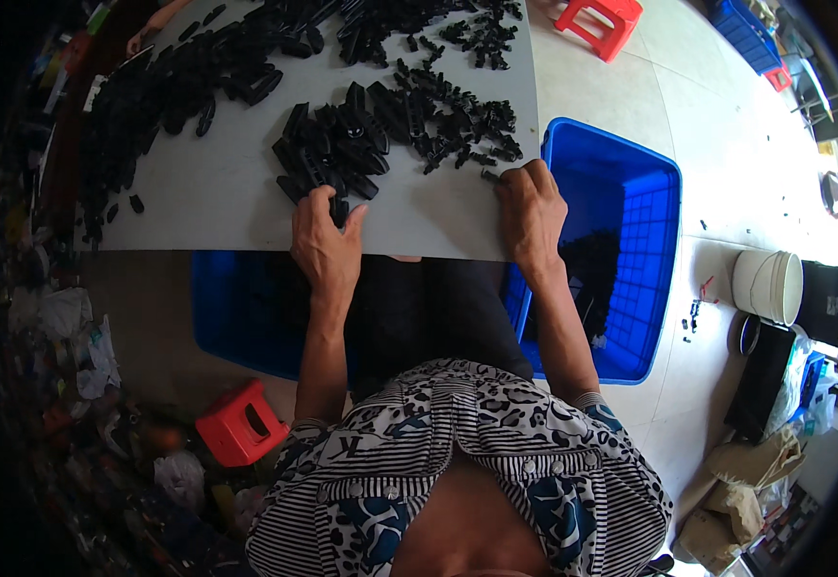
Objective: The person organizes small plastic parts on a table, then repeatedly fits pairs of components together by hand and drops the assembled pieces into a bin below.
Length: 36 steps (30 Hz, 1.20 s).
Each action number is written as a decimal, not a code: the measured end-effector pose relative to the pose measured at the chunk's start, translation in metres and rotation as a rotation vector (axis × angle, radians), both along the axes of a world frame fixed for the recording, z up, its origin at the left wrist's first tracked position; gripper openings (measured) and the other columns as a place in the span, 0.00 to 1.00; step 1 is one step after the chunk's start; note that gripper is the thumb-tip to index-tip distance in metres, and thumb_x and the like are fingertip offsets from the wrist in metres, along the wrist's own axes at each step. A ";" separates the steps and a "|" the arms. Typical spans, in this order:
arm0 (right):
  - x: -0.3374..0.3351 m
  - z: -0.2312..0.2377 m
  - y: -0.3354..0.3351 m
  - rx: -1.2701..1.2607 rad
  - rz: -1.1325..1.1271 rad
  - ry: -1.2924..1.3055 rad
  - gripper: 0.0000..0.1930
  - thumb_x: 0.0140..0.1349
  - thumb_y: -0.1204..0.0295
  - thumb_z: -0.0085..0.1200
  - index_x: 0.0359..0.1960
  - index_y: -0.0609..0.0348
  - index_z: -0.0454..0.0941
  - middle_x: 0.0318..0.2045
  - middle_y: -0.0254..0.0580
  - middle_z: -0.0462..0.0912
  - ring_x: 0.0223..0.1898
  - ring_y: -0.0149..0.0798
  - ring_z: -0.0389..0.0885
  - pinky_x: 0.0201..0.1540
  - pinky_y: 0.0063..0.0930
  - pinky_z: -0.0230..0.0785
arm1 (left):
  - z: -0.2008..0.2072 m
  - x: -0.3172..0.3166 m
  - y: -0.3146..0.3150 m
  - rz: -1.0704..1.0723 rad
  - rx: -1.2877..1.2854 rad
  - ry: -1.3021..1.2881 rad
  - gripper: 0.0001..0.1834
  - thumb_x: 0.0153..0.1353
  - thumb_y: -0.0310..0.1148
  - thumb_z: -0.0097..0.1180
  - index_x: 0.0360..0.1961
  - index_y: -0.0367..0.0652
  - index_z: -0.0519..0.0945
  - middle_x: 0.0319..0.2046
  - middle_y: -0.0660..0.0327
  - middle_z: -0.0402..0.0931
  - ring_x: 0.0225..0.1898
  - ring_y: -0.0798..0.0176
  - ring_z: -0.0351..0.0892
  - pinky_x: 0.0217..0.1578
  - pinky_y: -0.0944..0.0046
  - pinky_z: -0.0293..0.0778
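My left hand (328,240) is at the table's front edge, with its fingers closed around a long black plastic piece (339,211). Just beyond it lies a heap of similar long black pieces (352,139). At the right corner of the table my right hand (534,212) pinches a small black part (491,177), mostly covered by the fingers. Close by, to its upper left, small black plastic parts (482,123) are scattered over the grey tabletop (217,207).
Blue plastic crates stand below the table, one at the right (652,260) with black pieces inside, another at the left (209,313). Red stools (241,423) and a white bucket (767,287) stand on the floor. Another person's hand (138,40) shows at the far left.
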State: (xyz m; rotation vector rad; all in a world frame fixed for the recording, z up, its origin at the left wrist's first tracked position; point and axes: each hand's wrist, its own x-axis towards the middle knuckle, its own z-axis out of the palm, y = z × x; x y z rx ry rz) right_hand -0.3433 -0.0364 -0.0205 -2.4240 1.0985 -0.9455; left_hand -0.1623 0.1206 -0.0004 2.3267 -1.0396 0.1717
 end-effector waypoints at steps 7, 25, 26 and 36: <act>-0.010 0.004 0.014 -0.109 0.235 -0.305 0.09 0.46 0.87 0.57 0.29 0.63 0.74 0.29 0.45 0.78 0.30 0.45 0.79 0.32 0.30 0.72 | -0.019 0.009 0.004 0.023 -0.143 0.059 0.17 0.49 0.24 0.64 0.40 0.41 0.73 0.33 0.57 0.74 0.35 0.58 0.76 0.35 0.61 0.72; -0.008 -0.005 0.054 0.306 0.248 -0.768 0.10 0.46 0.89 0.59 0.30 0.66 0.76 0.31 0.46 0.80 0.33 0.39 0.80 0.37 0.25 0.71 | 0.024 -0.033 -0.001 -0.224 -0.561 1.021 0.11 0.54 0.19 0.55 0.39 0.36 0.73 0.29 0.59 0.76 0.27 0.70 0.78 0.29 0.73 0.75; -0.007 -0.004 0.055 0.326 0.248 -0.772 0.10 0.46 0.89 0.59 0.31 0.66 0.76 0.31 0.46 0.80 0.32 0.38 0.79 0.36 0.24 0.70 | 0.025 -0.035 -0.002 -0.244 -0.558 1.059 0.12 0.54 0.18 0.55 0.40 0.36 0.72 0.29 0.61 0.74 0.27 0.71 0.77 0.29 0.73 0.75; 0.006 -0.003 0.068 0.520 0.275 -0.817 0.09 0.49 0.88 0.58 0.31 0.66 0.75 0.29 0.42 0.77 0.28 0.32 0.76 0.31 0.21 0.70 | 0.032 -0.049 -0.010 -0.254 -0.504 1.072 0.19 0.52 0.17 0.56 0.46 0.35 0.72 0.29 0.62 0.73 0.31 0.72 0.75 0.35 0.73 0.74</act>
